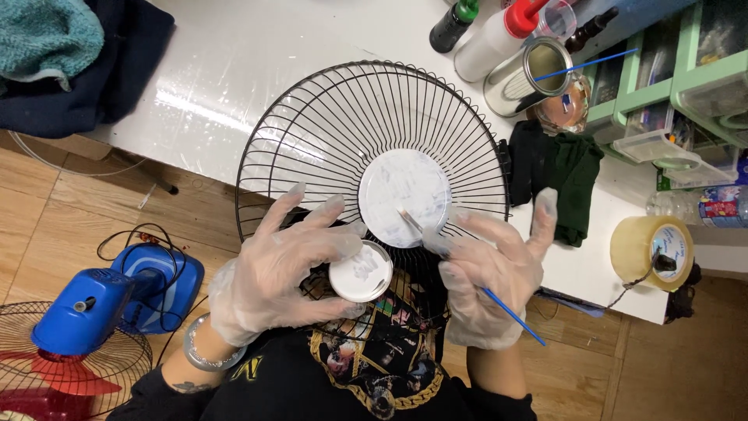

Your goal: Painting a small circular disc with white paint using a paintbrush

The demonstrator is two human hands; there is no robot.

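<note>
**A:** What was being worked on?

**B:** A black wire fan guard point(374, 148), propped between the near edge of the white table point(234, 62) and the person's lap. Its round centre disc point(404, 197) was mostly covered in streaky white paint.

**A:** And the hands?

**B:** Both wore clear plastic gloves. The right hand point(487, 277) pinched a thin blue-handled brush point(467, 277), bristles touching the disc's near edge. The left hand point(276, 269) was closed around a small round white container point(360, 270), held just beside the disc, with white paint smeared in it.

**A:** So which step?

**B:** By my judgement, coating the disc, fairly far along. The next stroke seemed to call for a light, steady touch near the rim, keeping paint off the black wires.

**A:** Other containers?

**B:** On the far right, an open metal tin point(530, 74) with a blue stick point(584, 64) resting in it; contents not visible. Beside it were a white squeeze bottle with a red cap point(499, 39) and a dark bottle with a green cap point(454, 25). Green drawer trays point(662, 78) held small items I couldn't make out.

**A:** Anything else?

**B:** A roll of clear tape point(650, 251) to the right, a dark green cloth point(565, 175), and a blue fan point(109, 300) on the floor, left.
</note>
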